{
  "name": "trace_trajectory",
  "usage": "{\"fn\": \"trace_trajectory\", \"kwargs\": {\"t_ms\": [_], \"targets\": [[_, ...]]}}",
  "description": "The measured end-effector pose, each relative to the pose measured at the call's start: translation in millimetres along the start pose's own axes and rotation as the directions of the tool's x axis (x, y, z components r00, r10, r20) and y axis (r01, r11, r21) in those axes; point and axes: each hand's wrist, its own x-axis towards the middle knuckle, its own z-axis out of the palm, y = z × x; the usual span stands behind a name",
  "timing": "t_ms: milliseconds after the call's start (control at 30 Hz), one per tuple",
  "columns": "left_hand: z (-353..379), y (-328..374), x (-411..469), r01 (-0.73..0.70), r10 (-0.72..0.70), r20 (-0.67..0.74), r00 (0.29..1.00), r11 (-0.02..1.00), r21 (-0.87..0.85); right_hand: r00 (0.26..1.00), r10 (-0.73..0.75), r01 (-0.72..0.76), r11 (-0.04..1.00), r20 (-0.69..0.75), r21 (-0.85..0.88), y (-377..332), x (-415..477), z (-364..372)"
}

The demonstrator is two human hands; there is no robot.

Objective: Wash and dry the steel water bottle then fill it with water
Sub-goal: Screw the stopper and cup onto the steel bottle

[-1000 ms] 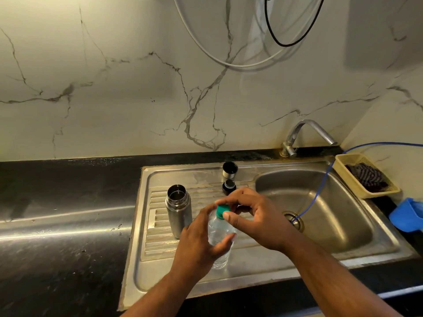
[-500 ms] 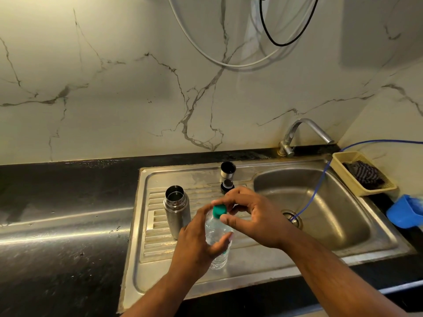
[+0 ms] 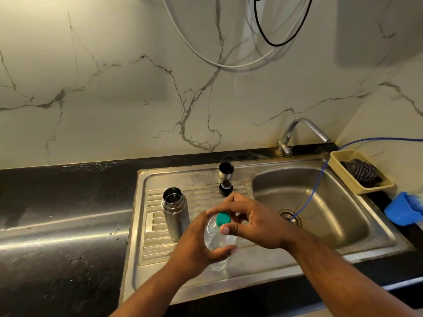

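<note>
Steel water bottle stands open on the drainboard as my left hand grips a clear plastic bottle and my right hand pinches its green cap; filling begins, I judge, once uncapped.

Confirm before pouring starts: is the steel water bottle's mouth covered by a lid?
No, the steel water bottle stands open-mouthed on the drainboard; its steel cap sits apart, farther back.
</note>
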Motion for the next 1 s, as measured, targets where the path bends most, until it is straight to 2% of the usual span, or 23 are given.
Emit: {"fn": "trace_trajectory", "kwargs": {"t_ms": [100, 267, 367, 433, 567, 633, 867, 933, 1000], "targets": [[-1.3, -0.5, 0.3, 0.01, -0.01, 0.047, 0.999, 1.0, -0.003, 1.0, -0.006, 0.005, 0.999, 0.011, 0.045, 4.0, -1.5, -2.5], [19.3, 5.0, -4.0, 0.101, -0.109, -0.093, 0.99, 0.991, -0.082, 0.982, -0.017, 0.05, 0.984, -0.187, 0.172, 8.2, -4.6, 18.6], [22.3, 4.9, -3.4, 0.114, -0.125, -0.114, 0.986, 0.988, -0.1, 0.956, -0.007, 0.067, 0.978, -0.292, 0.196, 9.3, -5.9, 32.3], [18.4, 3.2, -2.1, 0.11, -0.118, -0.088, 0.989, 0.99, -0.086, 0.966, -0.006, 0.066, 0.973, -0.259, 0.223, 10.9, -4.5, 30.7], [10.9, 2.7, -1.3, 0.085, -0.086, -0.021, 0.996, 0.995, -0.047, 0.999, -0.034, 0.038, 0.978, -0.021, 0.205, 17.9, -2.3, 10.3], [11.7, 3.9, -1.7, 0.077, -0.078, -0.026, 0.997, 0.996, -0.049, 0.999, -0.044, 0.038, 0.98, 0.031, 0.196, 18.6, -2.5, 5.5], [34.6, 13.1, -8.4, 0.136, -0.166, -0.236, 0.957, 0.981, -0.136, 0.976, -0.035, 0.098, 0.952, -0.215, 0.289, 19.0, -6.0, 34.5], [36.8, 13.6, -8.1, 0.146, -0.179, -0.24, 0.954, 0.978, -0.15, 0.96, -0.022, 0.105, 0.953, -0.279, 0.285, 16.0, -7.0, 41.0], [34.5, 11.6, -8.6, 0.137, -0.173, -0.22, 0.96, 0.976, -0.169, 0.961, 0.003, 0.088, 0.945, -0.276, 0.314, 14.2, -7.6, 42.2]]}}
